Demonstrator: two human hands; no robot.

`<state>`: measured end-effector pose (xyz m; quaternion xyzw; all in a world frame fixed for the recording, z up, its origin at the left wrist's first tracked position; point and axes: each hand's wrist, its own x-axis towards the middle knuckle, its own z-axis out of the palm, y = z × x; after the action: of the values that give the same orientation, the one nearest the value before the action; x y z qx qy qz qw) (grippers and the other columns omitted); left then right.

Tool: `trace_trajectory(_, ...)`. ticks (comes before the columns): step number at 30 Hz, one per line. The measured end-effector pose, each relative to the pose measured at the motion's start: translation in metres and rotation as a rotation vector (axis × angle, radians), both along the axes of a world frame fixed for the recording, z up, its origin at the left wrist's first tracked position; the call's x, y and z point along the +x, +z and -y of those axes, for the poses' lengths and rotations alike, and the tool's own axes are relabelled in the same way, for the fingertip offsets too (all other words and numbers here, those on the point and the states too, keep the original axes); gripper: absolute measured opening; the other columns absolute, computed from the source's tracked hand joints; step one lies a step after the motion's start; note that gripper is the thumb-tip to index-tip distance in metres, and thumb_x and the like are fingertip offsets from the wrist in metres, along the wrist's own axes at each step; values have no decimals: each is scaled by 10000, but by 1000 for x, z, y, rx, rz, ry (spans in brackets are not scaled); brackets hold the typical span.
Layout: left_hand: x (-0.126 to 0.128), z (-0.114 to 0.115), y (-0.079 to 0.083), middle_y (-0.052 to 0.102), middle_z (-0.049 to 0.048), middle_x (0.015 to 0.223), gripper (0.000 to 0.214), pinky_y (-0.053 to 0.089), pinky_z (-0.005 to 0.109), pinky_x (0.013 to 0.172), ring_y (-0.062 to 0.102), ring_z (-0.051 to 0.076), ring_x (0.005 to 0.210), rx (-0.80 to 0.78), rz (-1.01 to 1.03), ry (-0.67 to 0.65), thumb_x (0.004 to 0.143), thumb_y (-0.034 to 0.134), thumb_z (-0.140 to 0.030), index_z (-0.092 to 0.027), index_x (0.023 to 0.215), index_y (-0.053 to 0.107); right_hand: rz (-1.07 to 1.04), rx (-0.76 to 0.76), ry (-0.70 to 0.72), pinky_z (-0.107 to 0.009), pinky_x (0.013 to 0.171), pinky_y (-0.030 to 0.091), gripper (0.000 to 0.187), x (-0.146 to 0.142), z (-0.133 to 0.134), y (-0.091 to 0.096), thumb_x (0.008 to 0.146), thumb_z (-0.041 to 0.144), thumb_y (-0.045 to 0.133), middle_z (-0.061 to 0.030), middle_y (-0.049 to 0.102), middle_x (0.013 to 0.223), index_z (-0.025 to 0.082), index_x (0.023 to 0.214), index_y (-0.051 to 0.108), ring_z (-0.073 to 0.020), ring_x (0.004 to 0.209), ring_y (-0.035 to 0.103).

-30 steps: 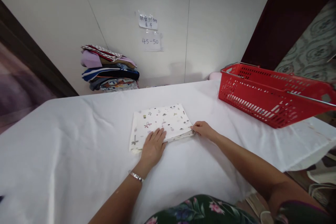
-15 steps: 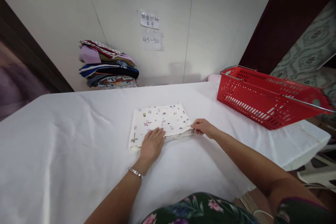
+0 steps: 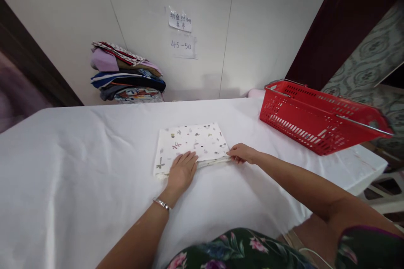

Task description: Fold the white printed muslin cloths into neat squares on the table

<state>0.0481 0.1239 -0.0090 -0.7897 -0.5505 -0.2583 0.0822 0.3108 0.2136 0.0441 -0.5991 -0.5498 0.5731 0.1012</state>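
Observation:
A folded white cloth (image 3: 202, 141) printed with small plants and leaves lies flat near the middle of the table, its layered edge facing me. My left hand (image 3: 182, 171) rests flat on the near edge of it, fingers stretched out and a silver bracelet at the wrist. At the near right corner, my right hand (image 3: 242, 153) pinches the cloth's edge between thumb and fingers. The palm side of the right hand is hidden.
A white tablecloth (image 3: 94, 185) covers the table. On the right stands a red plastic basket (image 3: 296, 119) with metal handles. Behind the table at left is a stack of folded fabrics (image 3: 128, 75). Two paper signs (image 3: 182, 46) hang on the wall.
Both hands stay on the cloth in nearly the same pose. My right hand has shifted very slightly left along the corner, and the whole view has moved a little.

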Motion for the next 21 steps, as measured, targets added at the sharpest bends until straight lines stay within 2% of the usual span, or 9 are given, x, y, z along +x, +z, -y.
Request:
trace_trajectory(7, 0, 0, 0, 595, 47, 1216, 341, 367, 448, 996, 506, 230, 1169, 1, 43, -16, 918, 357, -307, -199, 1130, 602, 96, -9, -1, -178, 330, 299, 239, -13, 4, 11, 758, 258, 636, 41, 520, 465, 155, 602, 487, -61, 342, 454)
trace_trajectory(13, -1, 0, -1, 594, 46, 1218, 332, 369, 446, 994, 504, 229, 1172, 14, 38, -24, 917, 364, -296, -210, 1139, 595, 109, 71, 0, -180, 331, 223, 249, -15, 2, 4, 675, 148, 636, 60, 435, 366, 161, 512, 448, -48, 325, 372)
trace_trajectory(18, -4, 1, -5, 594, 38, 1217, 313, 375, 435, 987, 517, 220, 1160, 36, -1, -40, 912, 376, -239, -222, 1138, 593, 112, 194, -2, -179, 346, 199, 173, -5, -6, 1, 641, 175, 652, 80, 399, 324, 165, 566, 496, -50, 324, 361)
trace_trajectory(21, -5, 3, -4, 600, 43, 1210, 308, 380, 429, 985, 527, 217, 1148, 50, -27, -48, 906, 385, -220, -206, 1127, 598, 99, 207, 23, -184, 352, 210, 206, -1, -7, -2, 640, 203, 660, 71, 416, 332, 171, 551, 476, -57, 330, 377)
